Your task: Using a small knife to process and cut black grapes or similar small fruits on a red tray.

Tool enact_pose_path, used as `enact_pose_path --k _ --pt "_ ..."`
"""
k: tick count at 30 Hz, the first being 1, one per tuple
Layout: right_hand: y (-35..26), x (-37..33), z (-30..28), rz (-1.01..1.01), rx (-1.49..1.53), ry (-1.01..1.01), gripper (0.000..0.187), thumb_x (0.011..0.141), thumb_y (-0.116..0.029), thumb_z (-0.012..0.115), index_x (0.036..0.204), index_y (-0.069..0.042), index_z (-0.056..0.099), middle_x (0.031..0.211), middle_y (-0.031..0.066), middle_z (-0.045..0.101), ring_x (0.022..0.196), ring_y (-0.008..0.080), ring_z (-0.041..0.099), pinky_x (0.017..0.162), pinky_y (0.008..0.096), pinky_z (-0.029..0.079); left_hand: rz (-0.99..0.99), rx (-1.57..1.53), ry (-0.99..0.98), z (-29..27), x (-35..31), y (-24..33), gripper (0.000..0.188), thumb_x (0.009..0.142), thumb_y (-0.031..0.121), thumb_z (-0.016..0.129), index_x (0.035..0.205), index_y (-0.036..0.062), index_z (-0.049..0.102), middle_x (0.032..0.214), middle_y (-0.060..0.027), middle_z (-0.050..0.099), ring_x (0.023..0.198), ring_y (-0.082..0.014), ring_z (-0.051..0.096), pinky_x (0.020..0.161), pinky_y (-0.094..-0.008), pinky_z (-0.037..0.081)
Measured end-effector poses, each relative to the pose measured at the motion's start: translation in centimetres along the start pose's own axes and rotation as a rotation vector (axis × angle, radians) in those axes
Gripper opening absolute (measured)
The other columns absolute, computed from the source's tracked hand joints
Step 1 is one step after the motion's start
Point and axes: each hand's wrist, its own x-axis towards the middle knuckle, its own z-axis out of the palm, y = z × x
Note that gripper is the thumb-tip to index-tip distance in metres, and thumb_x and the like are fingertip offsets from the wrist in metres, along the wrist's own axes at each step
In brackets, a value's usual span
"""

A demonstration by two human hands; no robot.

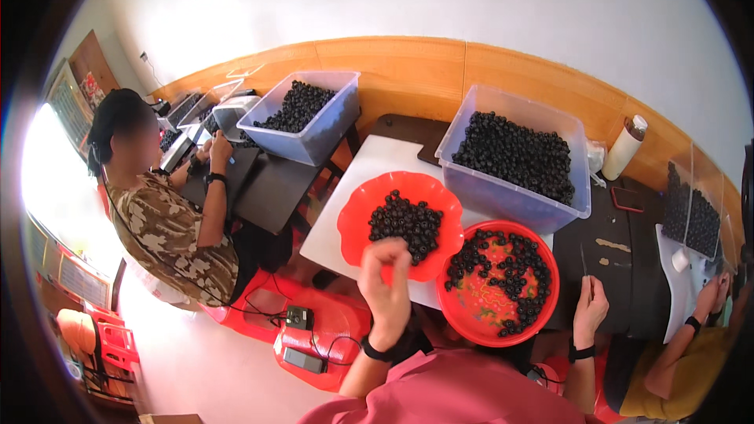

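My left hand (385, 290) is raised over the near edge of a scalloped red bowl (356, 213). Its thumb and forefinger curl together in a slightly blurred pinch; whatever they hold does not show. A heap of small, shiny black round pieces (404, 224), which could be beads or berries, fills the middle of that bowl. Beside it, partly under its rim, a round red tray (481, 322) with a printed pattern carries more of these pieces, spread around its edge. To the right of the tray my right hand (589, 312) is closed on a thin, pointed metal tool (583, 257), tip upward.
Behind the bowls stands a clear plastic bin (503, 186) of black pieces. Farther right are a white bottle (626, 148) and a phone (627, 199). At left a person (173, 228) works beside another bin (302, 141); another person's hands (711, 296) show at far right.
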Motion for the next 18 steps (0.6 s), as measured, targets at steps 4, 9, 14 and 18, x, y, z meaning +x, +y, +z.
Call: enact_pose_path --k 4,9,14,18 --pt "-0.1 -0.5 0.1 -0.075 -0.120 -0.047 0.025 0.096 -0.024 0.060 0.105 -0.002 0.066 0.086 0.0170 0.070 0.078 0.0342 0.068 0.068 0.0401 0.051 0.143 0.104 -0.331 -0.9 -3.6 -0.2 0.012 0.079 -0.001 0.073 0.086 0.0035 0.065 0.078 -0.0081 0.067 0.068 -0.0213 0.063 0.068 -0.0304 0.050" --pt "-0.1 -0.3 0.2 -0.129 -0.222 -0.015 0.024 0.096 -0.026 0.060 0.106 -0.005 0.064 0.089 0.0167 0.069 0.081 0.0379 0.066 0.069 0.0439 0.050 0.448 0.204 -0.452 -0.7 -5.0 -3.2 0.020 0.071 0.004 0.079 0.086 0.0061 0.065 0.083 -0.0062 0.066 0.073 -0.0241 0.062 0.066 -0.0350 0.048" --pt "-1.1 -0.1 0.8 -0.174 -0.225 -0.041 0.023 0.095 -0.028 0.061 0.105 -0.008 0.064 0.088 0.0165 0.069 0.081 0.0388 0.065 0.069 0.0445 0.050 0.457 0.387 -0.393 -1.9 -7.8 -8.7 0.033 0.079 0.022 0.075 0.105 0.0056 0.063 0.108 -0.0102 0.062 0.095 -0.0305 0.059 0.091 -0.0451 0.043" --pt "-0.8 -0.3 1.0 -0.129 -0.281 -0.024 0.023 0.094 -0.028 0.063 0.105 -0.008 0.065 0.085 0.0151 0.069 0.078 0.0371 0.066 0.066 0.0430 0.051 0.483 0.392 -0.536 -2.6 -8.4 -9.7 0.036 0.078 0.019 0.074 0.108 0.0049 0.060 0.116 -0.0148 0.060 0.106 -0.0353 0.056 0.094 -0.0474 0.041"
